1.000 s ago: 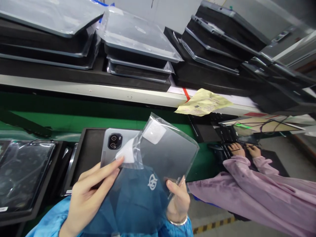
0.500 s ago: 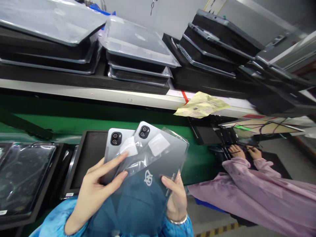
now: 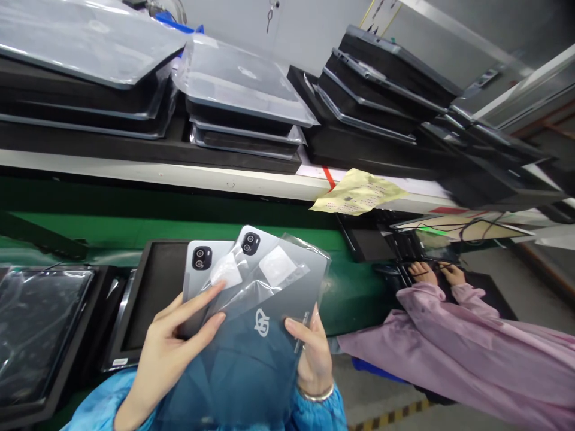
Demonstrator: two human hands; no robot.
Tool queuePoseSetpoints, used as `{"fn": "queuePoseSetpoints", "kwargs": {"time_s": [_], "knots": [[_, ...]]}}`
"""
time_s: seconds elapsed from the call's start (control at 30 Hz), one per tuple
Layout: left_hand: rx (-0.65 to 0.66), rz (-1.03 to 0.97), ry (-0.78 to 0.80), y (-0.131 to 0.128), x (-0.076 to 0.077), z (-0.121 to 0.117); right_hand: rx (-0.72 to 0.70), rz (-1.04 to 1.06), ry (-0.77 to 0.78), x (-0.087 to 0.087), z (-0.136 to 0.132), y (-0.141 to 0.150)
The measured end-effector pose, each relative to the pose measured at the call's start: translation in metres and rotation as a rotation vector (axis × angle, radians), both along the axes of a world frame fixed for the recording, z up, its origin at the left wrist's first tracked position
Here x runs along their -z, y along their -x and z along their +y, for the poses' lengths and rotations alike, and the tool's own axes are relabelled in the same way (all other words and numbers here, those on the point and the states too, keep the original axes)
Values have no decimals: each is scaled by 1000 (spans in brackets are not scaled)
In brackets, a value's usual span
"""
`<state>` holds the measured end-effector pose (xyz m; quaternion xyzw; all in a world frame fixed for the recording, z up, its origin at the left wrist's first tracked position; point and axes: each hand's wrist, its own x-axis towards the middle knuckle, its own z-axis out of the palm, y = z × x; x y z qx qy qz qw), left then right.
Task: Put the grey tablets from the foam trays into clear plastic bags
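Note:
My left hand [image 3: 168, 341] grips a grey tablet [image 3: 200, 269], back side up with its camera block at the top left. My right hand [image 3: 312, 356] holds a second grey tablet [image 3: 287, 281] inside a clear plastic bag [image 3: 251, 335] with white stickers. The bagged tablet overlaps the first one on its right. Both hands are closed round the tablets' lower edges, in front of my blue sleeves.
An empty black foam tray [image 3: 157, 287] lies on the green conveyor belt [image 3: 90, 224] behind the tablets, with a bagged tablet in a tray [image 3: 36, 323] to its left. Stacked trays [image 3: 242, 114] fill the shelf above. A person in a pink coat [image 3: 458, 347] works at the right.
The second tablet has slid down deeper into the bag, its camera now showing beside the first tablet's. The bag's open top has dropped lower.

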<state>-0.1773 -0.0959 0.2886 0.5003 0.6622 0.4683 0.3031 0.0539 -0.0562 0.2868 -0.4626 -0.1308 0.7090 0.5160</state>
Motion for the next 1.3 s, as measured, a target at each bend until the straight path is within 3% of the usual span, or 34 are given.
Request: {"fn": "queuePoseSetpoints", "kwargs": {"time_s": [0.67,1.07,1.3], "knots": [[-144,-118,115,8,15,-24,-191,71,-41,8,6,1],[-238,-183,172,-7,-3,-25,-194,39,-58,21,3,-3],[-221,-227,120,-11,-9,-25,-183,18,-52,7,1,-2]]}}
